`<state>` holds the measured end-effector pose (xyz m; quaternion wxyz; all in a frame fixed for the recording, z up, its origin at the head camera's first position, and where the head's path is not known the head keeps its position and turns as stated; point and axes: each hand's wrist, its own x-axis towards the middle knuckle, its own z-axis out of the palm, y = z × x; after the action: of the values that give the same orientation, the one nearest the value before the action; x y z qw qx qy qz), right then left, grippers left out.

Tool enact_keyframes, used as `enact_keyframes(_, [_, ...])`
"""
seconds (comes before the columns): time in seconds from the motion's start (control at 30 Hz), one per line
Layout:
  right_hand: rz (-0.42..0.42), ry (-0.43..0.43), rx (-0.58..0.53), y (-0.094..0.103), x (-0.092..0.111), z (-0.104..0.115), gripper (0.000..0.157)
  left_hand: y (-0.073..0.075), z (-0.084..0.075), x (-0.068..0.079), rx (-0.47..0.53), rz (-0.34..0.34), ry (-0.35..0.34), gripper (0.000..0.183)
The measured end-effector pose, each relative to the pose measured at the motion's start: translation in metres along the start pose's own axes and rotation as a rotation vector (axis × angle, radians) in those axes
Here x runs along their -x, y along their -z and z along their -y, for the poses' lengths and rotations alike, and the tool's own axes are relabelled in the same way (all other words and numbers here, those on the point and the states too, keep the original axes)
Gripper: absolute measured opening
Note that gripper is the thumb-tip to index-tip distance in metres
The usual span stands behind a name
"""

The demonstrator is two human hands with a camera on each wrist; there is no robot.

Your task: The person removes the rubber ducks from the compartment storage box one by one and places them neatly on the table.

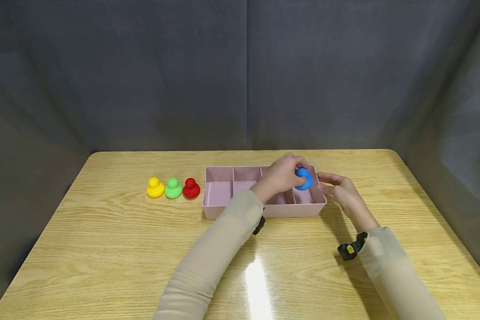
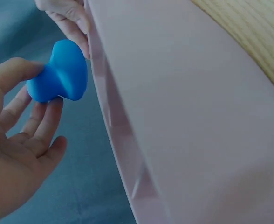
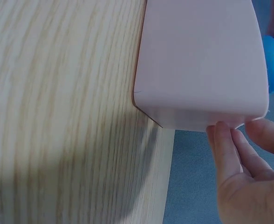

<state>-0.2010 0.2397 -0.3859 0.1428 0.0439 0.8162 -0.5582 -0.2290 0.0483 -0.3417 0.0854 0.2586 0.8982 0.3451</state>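
My left hand (image 1: 282,173) pinches a smooth blue toy (image 2: 62,72), narrow-waisted with a rounded knob and a wider base, between thumb and fingertips. The toy is above the rightmost compartment of a pale pink divided box (image 1: 264,210); in the left wrist view it shows just beyond the box's rim. At the box's right end, my right hand (image 1: 346,195) has its fingers fairly straight, fingertips touching the outer end wall. In the right wrist view the thumb (image 3: 267,135) lies near the rim corner. My left forearm hides part of the middle compartments.
Left of the box stand a yellow toy (image 1: 155,188), a green toy (image 1: 174,189) and a red toy (image 1: 191,189) in a row, each a ball on a wider base. The wooden table (image 1: 116,249) meets a dark grey curtain (image 1: 164,80) behind.
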Motion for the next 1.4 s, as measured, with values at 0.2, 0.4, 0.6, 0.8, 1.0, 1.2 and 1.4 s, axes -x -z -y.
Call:
enact_keyframes(0.2, [0.007, 0.011, 0.005, -0.002, 0.000, 0.000, 0.053, 0.008, -0.001, 0.005, 0.015, -0.050, 0.055, 0.039])
enact_keyframes(0.4, [0.008, 0.010, -0.004, -0.002, 0.000, 0.000, 0.053, 0.018, 0.004, 0.010, 0.000, -0.082, 0.070, 0.038])
enact_keyframes(0.6, [0.010, 0.019, 0.009, -0.002, 0.000, 0.000, 0.052, 0.025, 0.015, 0.015, 0.002, -0.082, 0.069, 0.037])
enact_keyframes(0.8, [0.012, 0.022, 0.011, -0.001, 0.001, 0.001, 0.052, 0.034, 0.022, 0.024, -0.012, -0.080, 0.091, 0.039])
enact_keyframes(1.0, [-0.001, 0.010, 0.018, -0.001, 0.001, 0.001, 0.053, 0.044, 0.026, 0.035, -0.023, -0.081, 0.109, 0.039])
enact_keyframes(1.2, [-0.001, 0.000, 0.006, -0.002, 0.001, 0.002, 0.052, 0.054, 0.039, 0.043, -0.041, -0.097, 0.137, 0.040])
enact_keyframes(1.4, [0.004, 0.001, 0.008, -0.002, 0.001, 0.002, 0.052, 0.060, 0.058, 0.051, -0.027, -0.111, 0.194, 0.041])
